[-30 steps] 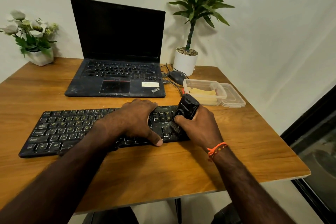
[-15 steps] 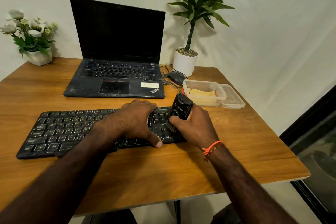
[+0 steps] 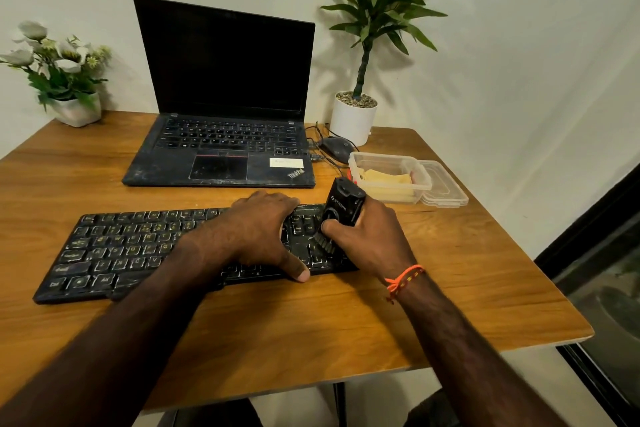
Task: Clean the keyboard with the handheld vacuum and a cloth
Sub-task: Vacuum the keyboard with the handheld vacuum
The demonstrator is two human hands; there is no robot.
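A dusty black keyboard (image 3: 114, 250) lies across the front of the wooden table (image 3: 311, 333). My left hand (image 3: 259, 229) rests flat on the keyboard's right half, thumb at its front edge, fingers spread over the keys. My right hand (image 3: 370, 239) grips a small black handheld vacuum (image 3: 344, 206), held upright with its brush nozzle (image 3: 323, 241) down on the keys near the keyboard's right end. A yellow cloth (image 3: 384, 180) lies folded in a clear plastic box (image 3: 420, 177) behind the vacuum.
An open black laptop (image 3: 225, 121) stands behind the keyboard. A mouse (image 3: 337, 147) with cables sits beside it. The box's lid (image 3: 446, 191) lies at the right. A tall potted plant (image 3: 356, 114) stands back right, a flower pot (image 3: 72, 107) back left. The table's right edge is close.
My right hand has slid the vacuum leftward along the keyboard's right end, closer to my left hand. The left hand has stayed put.
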